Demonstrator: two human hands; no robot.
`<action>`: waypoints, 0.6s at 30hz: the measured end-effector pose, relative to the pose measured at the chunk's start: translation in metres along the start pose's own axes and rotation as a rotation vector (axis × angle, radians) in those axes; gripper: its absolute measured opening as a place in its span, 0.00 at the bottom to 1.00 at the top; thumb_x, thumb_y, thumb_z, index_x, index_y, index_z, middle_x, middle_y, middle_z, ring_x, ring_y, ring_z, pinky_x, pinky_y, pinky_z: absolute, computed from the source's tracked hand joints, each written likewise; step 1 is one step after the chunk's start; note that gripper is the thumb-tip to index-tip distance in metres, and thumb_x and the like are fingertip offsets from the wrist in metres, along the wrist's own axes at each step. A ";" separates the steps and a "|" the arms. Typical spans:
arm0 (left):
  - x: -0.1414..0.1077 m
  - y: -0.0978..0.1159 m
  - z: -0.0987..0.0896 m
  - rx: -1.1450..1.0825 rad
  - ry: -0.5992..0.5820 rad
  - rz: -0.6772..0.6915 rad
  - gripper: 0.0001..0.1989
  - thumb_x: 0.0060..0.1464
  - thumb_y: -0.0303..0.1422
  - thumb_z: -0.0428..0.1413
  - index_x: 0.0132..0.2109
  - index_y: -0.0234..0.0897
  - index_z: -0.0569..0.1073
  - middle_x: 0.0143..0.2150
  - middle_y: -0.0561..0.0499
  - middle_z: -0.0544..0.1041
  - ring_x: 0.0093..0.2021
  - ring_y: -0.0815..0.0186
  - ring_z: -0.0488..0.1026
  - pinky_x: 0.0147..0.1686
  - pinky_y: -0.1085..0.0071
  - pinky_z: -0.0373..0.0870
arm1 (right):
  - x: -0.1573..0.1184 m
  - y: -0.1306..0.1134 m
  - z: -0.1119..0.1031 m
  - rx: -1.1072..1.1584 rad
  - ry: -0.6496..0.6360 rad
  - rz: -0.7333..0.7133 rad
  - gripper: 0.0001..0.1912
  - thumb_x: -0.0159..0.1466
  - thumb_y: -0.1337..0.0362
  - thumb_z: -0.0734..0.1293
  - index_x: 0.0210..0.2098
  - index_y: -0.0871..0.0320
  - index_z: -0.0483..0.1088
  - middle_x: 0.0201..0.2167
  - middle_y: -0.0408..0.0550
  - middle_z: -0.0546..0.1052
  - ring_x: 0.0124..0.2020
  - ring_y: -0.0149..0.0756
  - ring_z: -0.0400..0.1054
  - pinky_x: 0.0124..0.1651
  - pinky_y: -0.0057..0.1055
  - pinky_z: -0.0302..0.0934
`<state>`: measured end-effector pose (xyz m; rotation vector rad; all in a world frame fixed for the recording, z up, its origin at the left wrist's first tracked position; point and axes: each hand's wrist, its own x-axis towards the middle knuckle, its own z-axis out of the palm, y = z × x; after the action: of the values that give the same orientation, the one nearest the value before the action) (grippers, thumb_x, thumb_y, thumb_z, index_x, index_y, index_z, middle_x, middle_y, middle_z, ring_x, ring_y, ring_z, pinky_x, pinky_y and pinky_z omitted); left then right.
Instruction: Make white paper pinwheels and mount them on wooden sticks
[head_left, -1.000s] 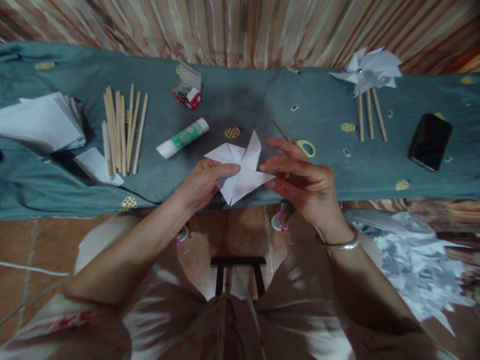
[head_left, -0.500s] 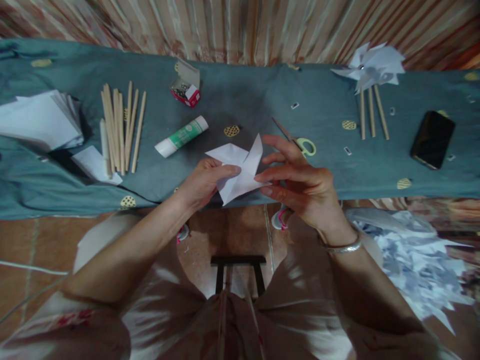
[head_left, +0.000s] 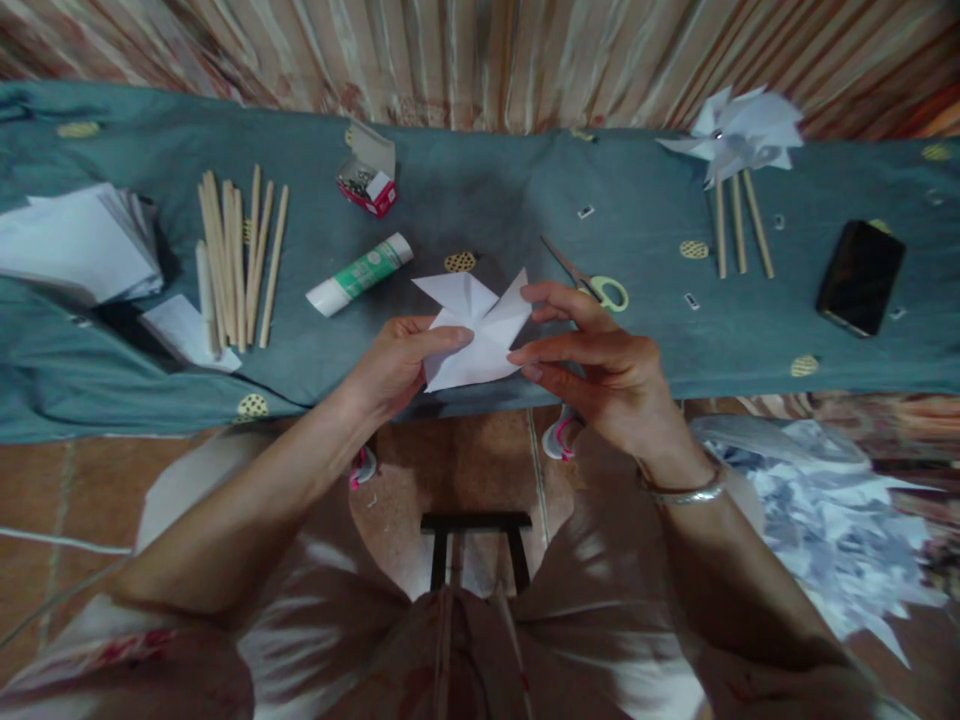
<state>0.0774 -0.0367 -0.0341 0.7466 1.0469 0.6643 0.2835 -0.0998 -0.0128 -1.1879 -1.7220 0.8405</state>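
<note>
A white paper pinwheel (head_left: 487, 340) with folded blades is held over the front edge of the cloth-covered table. My left hand (head_left: 409, 365) is closed on its left side, thumb lying on top near the centre and the other fingers mostly underneath. At the right, my right hand (head_left: 600, 355) pinches a lower corner between thumb and a finger, while another fingertip touches the upper right blade. Just beyond that hand lie scissors (head_left: 613, 293) with pale green handles. A green and white glue stick (head_left: 360, 275) rests on its side past my left hand.
Wooden sticks (head_left: 232, 260) and a stack of white paper (head_left: 82, 240) lie at the left. Behind the glue stick stands an open red box (head_left: 367, 185) of small metal pieces. Finished pinwheels (head_left: 739, 135) and a phone (head_left: 861, 278) are at the right. Below sits a bag of paper pieces (head_left: 825, 530).
The pinwheel has turned slightly in my hands and its lower point has swung up and left. A finger of my right hand now touches the upper right blade.
</note>
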 end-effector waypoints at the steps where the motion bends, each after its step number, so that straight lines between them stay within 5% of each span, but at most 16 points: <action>1: 0.000 -0.001 0.000 -0.003 0.009 0.016 0.05 0.41 0.30 0.65 0.29 0.34 0.81 0.27 0.50 0.81 0.26 0.67 0.75 0.30 0.72 0.71 | 0.000 0.001 0.001 -0.016 -0.005 -0.013 0.09 0.63 0.66 0.71 0.38 0.44 0.81 0.59 0.39 0.71 0.58 0.43 0.68 0.62 0.50 0.66; 8: -0.002 -0.005 0.002 0.102 0.074 0.136 0.05 0.39 0.31 0.66 0.28 0.36 0.81 0.26 0.51 0.80 0.25 0.67 0.72 0.27 0.73 0.69 | -0.002 0.002 0.010 -0.220 0.003 -0.080 0.09 0.65 0.65 0.69 0.40 0.43 0.79 0.64 0.37 0.67 0.61 0.44 0.65 0.54 0.44 0.71; 18: -0.004 -0.005 0.003 0.328 0.045 0.230 0.06 0.43 0.34 0.64 0.25 0.36 0.78 0.22 0.54 0.74 0.23 0.71 0.66 0.21 0.76 0.59 | -0.002 0.000 0.014 -0.377 0.047 -0.135 0.08 0.66 0.62 0.68 0.41 0.44 0.79 0.65 0.37 0.66 0.62 0.46 0.64 0.59 0.49 0.67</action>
<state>0.0794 -0.0439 -0.0349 1.1545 1.1360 0.7162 0.2716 -0.1026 -0.0194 -1.3036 -1.9527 0.4123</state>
